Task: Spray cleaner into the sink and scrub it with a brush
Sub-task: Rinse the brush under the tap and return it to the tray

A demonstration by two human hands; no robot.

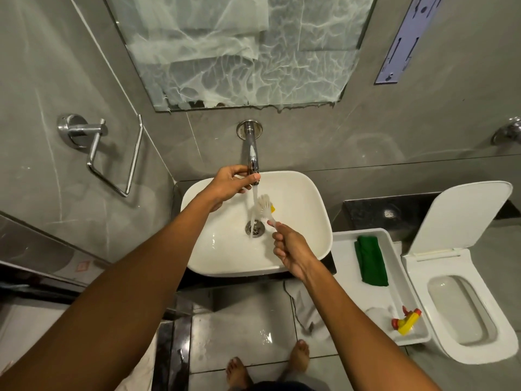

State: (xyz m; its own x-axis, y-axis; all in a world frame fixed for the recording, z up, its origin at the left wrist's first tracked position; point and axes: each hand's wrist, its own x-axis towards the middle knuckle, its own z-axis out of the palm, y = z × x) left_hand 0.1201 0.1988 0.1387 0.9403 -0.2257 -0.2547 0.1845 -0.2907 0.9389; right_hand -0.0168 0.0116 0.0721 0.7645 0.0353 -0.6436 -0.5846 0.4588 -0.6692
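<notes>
A white basin, the sink [304, 221], sits below a chrome wall tap [251, 148]. Water [253, 198] streams from the tap's end down to the metal drain [255, 227]. My left hand [231, 183] grips the tip of the tap. My right hand [290, 249] holds the handle of a white brush [265, 207] with a yellow part, its bristles beside the stream above the drain. A spray bottle [406, 320] with a yellow and red nozzle lies in a white tray [346, 280] to the right.
A green cloth [370, 259] lies in the tray. An open white toilet [462, 303] stands at the right. A chrome towel holder [112, 153] hangs on the left wall, a mirror [239, 49] above the tap. My bare feet [298, 354] stand on wet floor tiles.
</notes>
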